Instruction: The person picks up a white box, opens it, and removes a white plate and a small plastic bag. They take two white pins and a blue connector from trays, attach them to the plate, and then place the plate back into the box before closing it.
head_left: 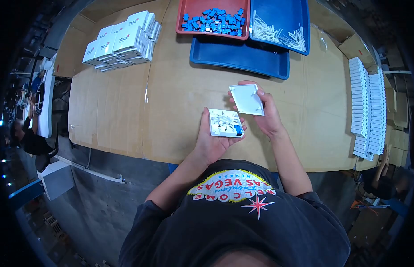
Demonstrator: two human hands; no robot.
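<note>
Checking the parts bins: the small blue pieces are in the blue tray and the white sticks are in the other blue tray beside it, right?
Not quite. In the head view the small blue pieces lie in the red tray. The white sticks are in the blue tray beside it, as you said.

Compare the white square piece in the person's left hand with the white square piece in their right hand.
The open white square base in the left hand shows small parts inside, one blue; the plain white square cover in the right hand looks smooth and bare. The base lies nearer the body, the cover farther. Both are white, square and similar in size.
</note>
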